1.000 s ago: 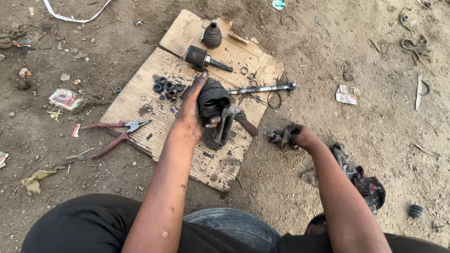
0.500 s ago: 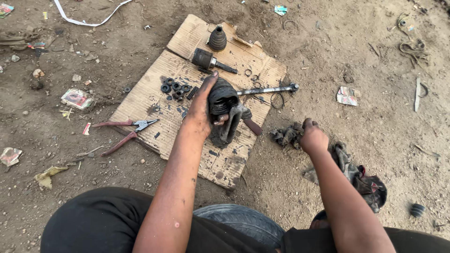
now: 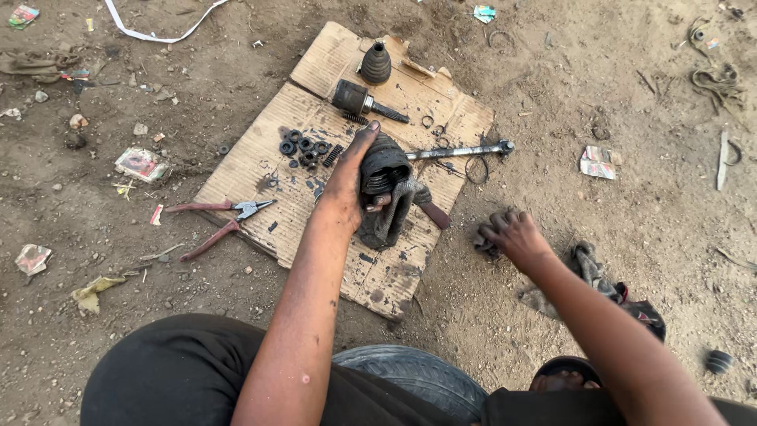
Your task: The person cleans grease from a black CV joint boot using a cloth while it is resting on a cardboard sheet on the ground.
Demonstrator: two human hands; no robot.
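Left hand fingers wrapped round black ribbed rubber boot w/ metal shaft; right hand fingers closed on dark greasy rag.

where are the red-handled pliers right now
In the head view, the red-handled pliers lie open at the cardboard sheet's left edge, left of the left hand gripping the rubber boot.

Several small printed wrappers lie scattered on the dirt. A flat, squarish red-and-white packet sits left of the cardboard sheet. A crumpled red-and-white wrapper lies to its right. A pale, reddish one lies at far left, a colourful one in the top-left corner, and a small teal scrap at top centre.
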